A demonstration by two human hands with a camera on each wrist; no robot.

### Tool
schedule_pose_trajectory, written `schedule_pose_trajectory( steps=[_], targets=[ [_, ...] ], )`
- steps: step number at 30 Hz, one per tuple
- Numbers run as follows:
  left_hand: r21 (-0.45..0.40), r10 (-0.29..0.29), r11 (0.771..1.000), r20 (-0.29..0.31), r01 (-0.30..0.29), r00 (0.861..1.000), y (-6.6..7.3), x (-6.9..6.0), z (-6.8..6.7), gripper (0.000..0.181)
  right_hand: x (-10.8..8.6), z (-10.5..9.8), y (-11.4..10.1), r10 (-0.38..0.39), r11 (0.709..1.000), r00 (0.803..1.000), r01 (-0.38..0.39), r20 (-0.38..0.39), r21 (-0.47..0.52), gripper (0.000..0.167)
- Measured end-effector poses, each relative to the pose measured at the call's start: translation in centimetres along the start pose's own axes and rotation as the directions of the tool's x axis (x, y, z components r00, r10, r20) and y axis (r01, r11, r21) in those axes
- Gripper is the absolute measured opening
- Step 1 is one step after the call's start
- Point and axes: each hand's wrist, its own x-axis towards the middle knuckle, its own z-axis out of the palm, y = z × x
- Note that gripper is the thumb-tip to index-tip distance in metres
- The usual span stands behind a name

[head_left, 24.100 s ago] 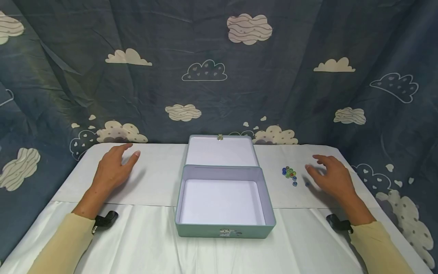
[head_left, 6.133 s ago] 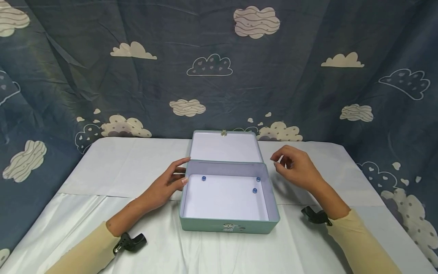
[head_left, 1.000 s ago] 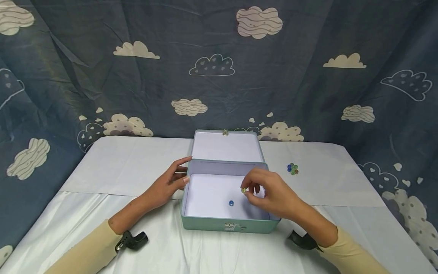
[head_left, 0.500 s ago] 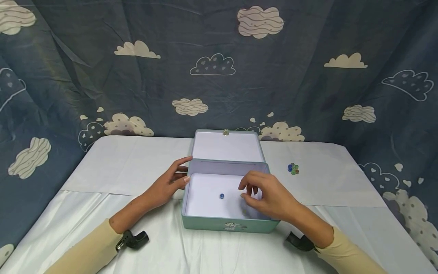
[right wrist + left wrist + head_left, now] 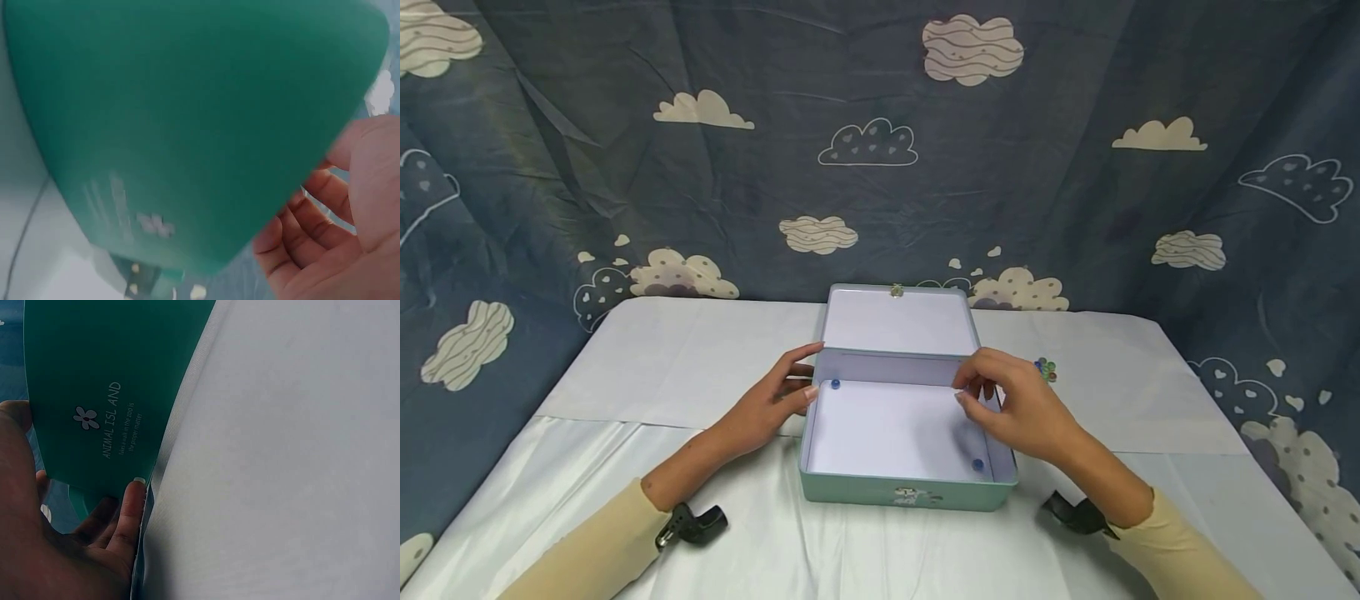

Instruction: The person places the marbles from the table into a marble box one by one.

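Note:
A green tin box [image 5: 902, 492] stands with its lid [image 5: 897, 321] laid back. My left hand [image 5: 767, 404] touches the box's left wall with spread fingers; in the left wrist view the hand [image 5: 81, 544] lies against the green side [image 5: 106, 394]. My right hand [image 5: 1026, 408] is over the box's right wall, fingers bent, with nothing visible between fingertips and thumb. In the right wrist view the hand [image 5: 325, 231] is beside the green wall [image 5: 187, 125], partly hidden by it. Blue marbles lie inside at the back left [image 5: 835, 384] and front right [image 5: 977, 465].
Several coloured marbles [image 5: 1047, 369] sit in a cluster on the white cloth right of the box, partly behind my right hand. A dark curtain with clouds [image 5: 865, 208] hangs behind the table. Each wrist wears a black camera, left [image 5: 692, 525] and right [image 5: 1078, 512].
My right hand let go of a yellowish-green marble over the box, then moved right and back. Marbles have rolled inside the box. Several marbles left the cluster since the oldest frame. The left hand stays put lately.

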Motion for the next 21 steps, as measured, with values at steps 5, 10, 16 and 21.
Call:
schedule_pose_trajectory(
  steps=[5,10,16,21],
  targets=[
    [0.002,-0.014,1.000,-0.001,0.014,1.000,-0.1,0.0,0.0,0.062,-0.1,-1.4,1.2,0.065,0.996,0.996,-0.068,-0.061,-0.050,0.023],
    [0.004,-0.017,1.000,-0.002,0.017,1.000,-0.1,0.0,0.0,0.063,-0.4,-2.7,2.6,0.133,0.985,0.983,-0.145,-0.125,-0.094,0.022],
    [0.001,-0.001,1.000,0.005,0.001,1.000,-0.1,0.0,0.0,0.061,-0.7,-3.8,4.7,0.187,0.968,0.968,-0.211,-0.169,-0.136,0.020],
    [0.001,-0.003,1.000,0.001,0.003,1.000,-0.2,0.0,0.0,0.061,-1.0,-4.2,6.4,0.242,0.948,0.953,-0.272,-0.181,-0.165,0.018]
  ],
)
